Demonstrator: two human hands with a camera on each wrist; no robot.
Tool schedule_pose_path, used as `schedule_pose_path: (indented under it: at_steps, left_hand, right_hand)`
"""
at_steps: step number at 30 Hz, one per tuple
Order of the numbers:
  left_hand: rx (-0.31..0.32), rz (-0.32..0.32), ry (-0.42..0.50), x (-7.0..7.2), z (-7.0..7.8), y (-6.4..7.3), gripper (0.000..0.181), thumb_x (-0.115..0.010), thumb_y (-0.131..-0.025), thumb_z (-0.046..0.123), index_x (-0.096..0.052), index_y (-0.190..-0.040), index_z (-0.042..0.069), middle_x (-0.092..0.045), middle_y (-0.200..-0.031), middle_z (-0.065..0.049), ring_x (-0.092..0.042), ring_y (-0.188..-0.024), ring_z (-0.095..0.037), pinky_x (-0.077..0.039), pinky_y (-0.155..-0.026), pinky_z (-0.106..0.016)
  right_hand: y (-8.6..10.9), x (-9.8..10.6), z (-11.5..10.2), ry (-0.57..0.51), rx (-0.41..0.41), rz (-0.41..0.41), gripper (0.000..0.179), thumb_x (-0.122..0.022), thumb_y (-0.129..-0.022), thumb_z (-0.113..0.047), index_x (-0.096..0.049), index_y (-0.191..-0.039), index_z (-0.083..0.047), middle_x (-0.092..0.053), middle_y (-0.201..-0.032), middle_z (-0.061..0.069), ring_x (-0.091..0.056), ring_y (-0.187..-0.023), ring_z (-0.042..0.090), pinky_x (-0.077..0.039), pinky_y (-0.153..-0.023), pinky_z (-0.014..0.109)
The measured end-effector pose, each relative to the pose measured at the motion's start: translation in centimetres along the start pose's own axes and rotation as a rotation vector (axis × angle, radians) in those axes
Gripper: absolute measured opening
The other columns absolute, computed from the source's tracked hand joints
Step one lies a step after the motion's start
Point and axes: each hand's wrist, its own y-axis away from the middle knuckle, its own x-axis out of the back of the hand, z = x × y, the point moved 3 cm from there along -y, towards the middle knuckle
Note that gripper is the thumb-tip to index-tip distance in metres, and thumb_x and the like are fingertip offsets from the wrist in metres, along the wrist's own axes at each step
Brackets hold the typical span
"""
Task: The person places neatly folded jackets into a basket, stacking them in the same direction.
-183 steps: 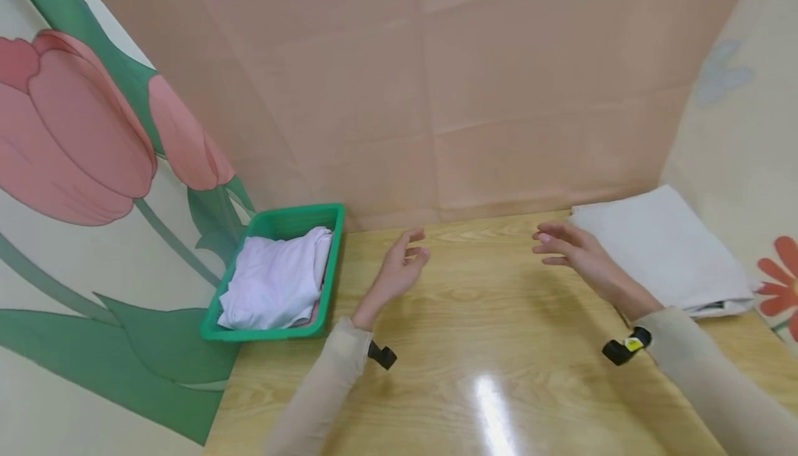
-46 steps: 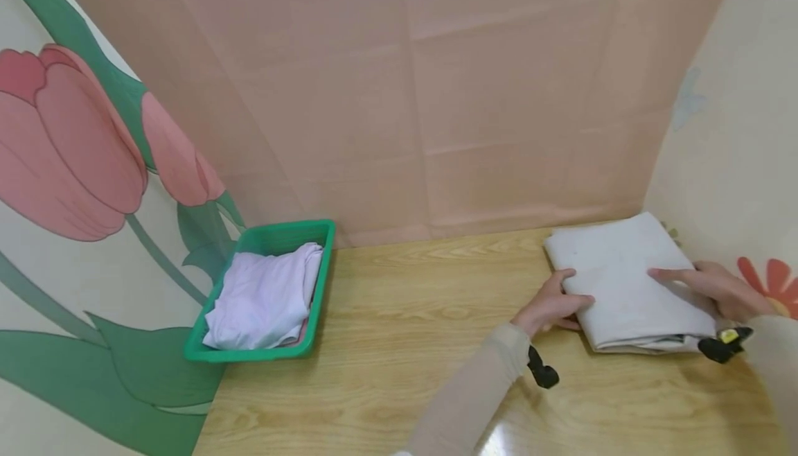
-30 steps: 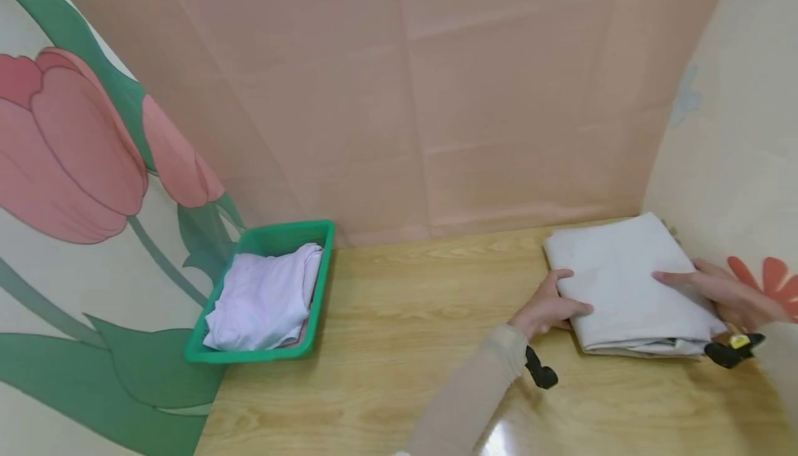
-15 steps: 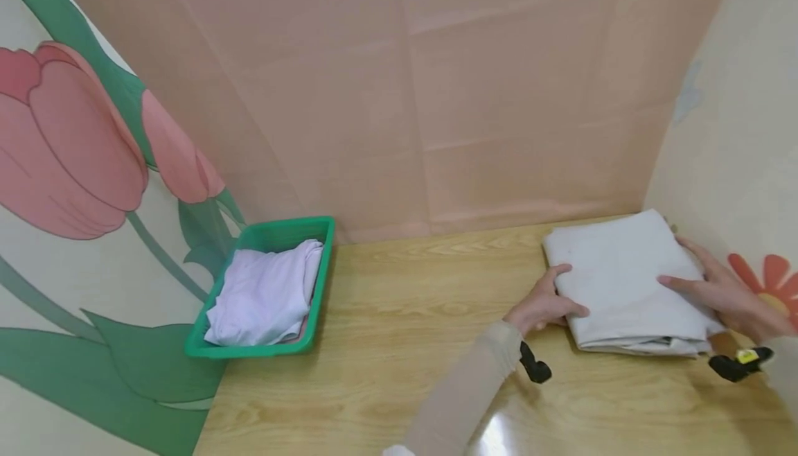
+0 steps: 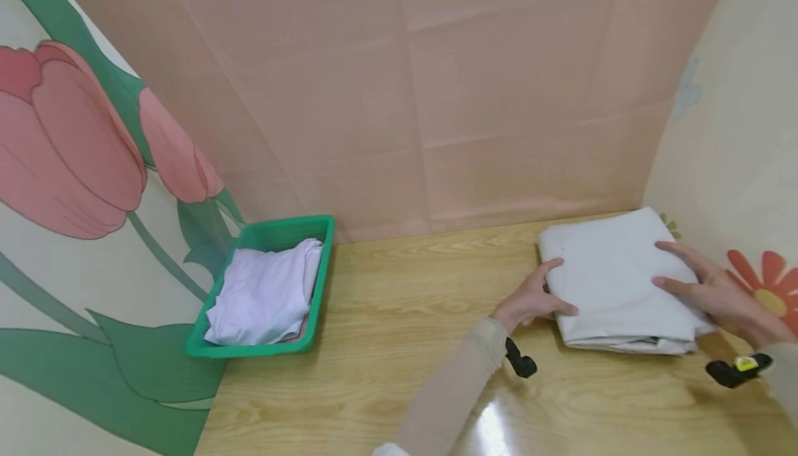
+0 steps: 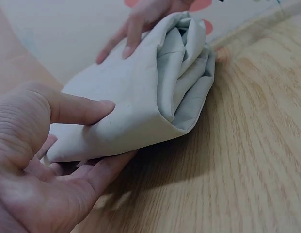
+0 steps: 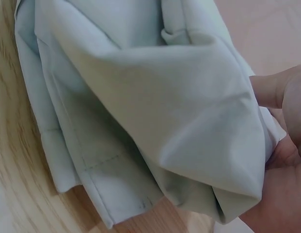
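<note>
A thick, folded off-white cloth point(image 5: 614, 279) lies at the right of the table, its loose layers and a stitched seam showing at the near end in the right wrist view. My left hand point(image 5: 535, 298) grips its left edge. In the left wrist view the thumb point(image 6: 85, 110) presses on top while the fingers go under the fold. My right hand point(image 5: 717, 293) holds the opposite side, thumb and forefinger on the upper face; its other fingers are hidden in the head view. From the right wrist, the right thumb point(image 7: 274, 90) shows against the cloth's side.
A green plastic basket point(image 5: 324, 283) stands at the table's left, with a crumpled pale lilac cloth point(image 5: 264, 296) inside. Behind the wooden table point(image 5: 399, 345) hangs a pinkish-tan sheet point(image 5: 411, 95). Walls painted with flowers rise close on both sides.
Earlier both hands hovered apart over the table; now they hold the folded cloth. In the last half second it has shifted slightly left with the left hand, and the right forefinger has come onto its top.
</note>
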Motion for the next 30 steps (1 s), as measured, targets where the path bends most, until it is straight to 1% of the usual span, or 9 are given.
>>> schedule_pose_path:
  at_steps: [4, 6, 15, 17, 19, 22, 23, 27, 30]
  left_hand:
    - [-0.024, -0.013, -0.006, 0.7, 0.3, 0.2, 0.099, -0.084, -0.085, -0.007, -0.046, -0.154, 0.053, -0.039, -0.163, -0.015, -0.050, -0.057, -0.011, -0.056, -0.064, -0.029]
    - [-0.035, -0.010, -0.029, 1.0, 0.5, 0.5, 0.098, -0.084, -0.086, -0.005, -0.045, -0.154, 0.055, -0.037, -0.164, -0.015, -0.048, -0.056, -0.011, -0.054, -0.063, -0.029]
    - [-0.085, -0.006, -0.090, 3.1, 1.3, 1.8, 0.098, -0.084, -0.087, 0.000, -0.042, -0.155, 0.057, -0.032, -0.170, -0.017, -0.055, -0.069, -0.015, -0.055, -0.063, -0.036]
    - [-0.104, -0.010, -0.109, 3.6, 1.4, 2.0, 0.097, -0.086, -0.088, 0.004, -0.042, -0.156, 0.057, -0.031, -0.172, -0.012, -0.063, -0.094, -0.017, -0.060, -0.073, -0.038]
    - [-0.120, -0.001, -0.141, 4.3, 1.5, 2.1, 0.094, -0.087, -0.088, 0.009, -0.041, -0.156, 0.057, -0.030, -0.173, -0.005, -0.058, -0.124, -0.020, -0.060, -0.087, -0.040]
    - [-0.147, 0.028, -0.170, 5.1, 1.6, 2.3, 0.088, -0.086, -0.090, 0.017, -0.043, -0.156, 0.055, -0.032, -0.172, 0.005, -0.040, -0.150, -0.022, -0.053, -0.107, -0.041]
    - [-0.154, 0.043, -0.179, 5.4, 1.6, 2.4, 0.085, -0.086, -0.091, 0.020, -0.044, -0.156, 0.054, -0.034, -0.171, 0.008, -0.039, -0.152, -0.022, -0.051, -0.109, -0.041]
    - [-0.180, 0.087, -0.154, 6.2, 1.8, 2.9, 0.077, -0.084, -0.092, 0.023, -0.049, -0.153, 0.053, -0.043, -0.164, 0.009, -0.050, -0.139, -0.015, -0.055, -0.101, -0.035]
    - [-0.191, 0.113, -0.131, 6.9, 1.9, 3.3, 0.075, -0.084, -0.091, 0.023, -0.051, -0.152, 0.053, -0.048, -0.159, 0.007, -0.057, -0.126, -0.012, -0.058, -0.091, -0.030]
  right_hand:
    - [0.3, -0.5, -0.7, -0.007, 0.003, -0.020, 0.089, -0.062, -0.108, -0.043, 0.002, -0.170, -0.047, 0.029, -0.174, 0.009, 0.013, -0.157, 0.055, -0.032, -0.123, 0.062]
    - [0.5, -0.7, -1.2, -0.035, 0.012, -0.034, 0.091, -0.064, -0.108, -0.039, 0.001, -0.170, -0.045, 0.031, -0.173, 0.009, 0.017, -0.156, 0.056, -0.017, -0.118, 0.082]
    - [1.3, -2.0, -3.3, -0.109, 0.103, -0.075, 0.088, -0.066, -0.108, -0.022, -0.008, -0.173, -0.038, 0.032, -0.174, -0.001, 0.029, -0.155, 0.048, 0.008, -0.113, 0.086]
    - [1.5, -2.3, -3.8, -0.095, 0.126, -0.063, 0.085, -0.065, -0.108, -0.021, -0.012, -0.173, -0.036, 0.026, -0.177, -0.007, 0.023, -0.159, 0.042, 0.003, -0.126, 0.073]
    - [1.6, -2.6, -4.3, -0.063, 0.149, -0.045, 0.083, -0.064, -0.108, -0.021, -0.015, -0.173, -0.035, 0.019, -0.179, -0.010, 0.014, -0.160, 0.035, -0.008, -0.134, 0.039]
    - [1.8, -3.1, -5.1, -0.024, 0.176, -0.028, 0.080, -0.065, -0.108, -0.021, -0.018, -0.173, -0.034, 0.010, -0.180, -0.011, 0.004, -0.160, 0.027, -0.022, -0.104, 0.001]
    - [1.8, -3.3, -5.4, -0.008, 0.180, -0.023, 0.080, -0.065, -0.108, -0.021, -0.019, -0.172, -0.034, 0.009, -0.180, -0.011, 0.001, -0.160, 0.022, -0.024, -0.093, -0.002]
    - [2.0, -4.1, -6.8, -0.028, 0.214, -0.004, 0.082, -0.068, -0.106, -0.014, -0.023, -0.172, -0.029, 0.001, -0.180, -0.005, -0.018, -0.151, 0.006, -0.035, -0.095, 0.001]
    - [2.0, -4.7, -7.8, -0.027, 0.235, 0.014, 0.083, -0.070, -0.104, -0.011, -0.025, -0.172, -0.028, -0.006, -0.179, 0.000, -0.033, -0.134, -0.003, -0.044, -0.084, 0.005]
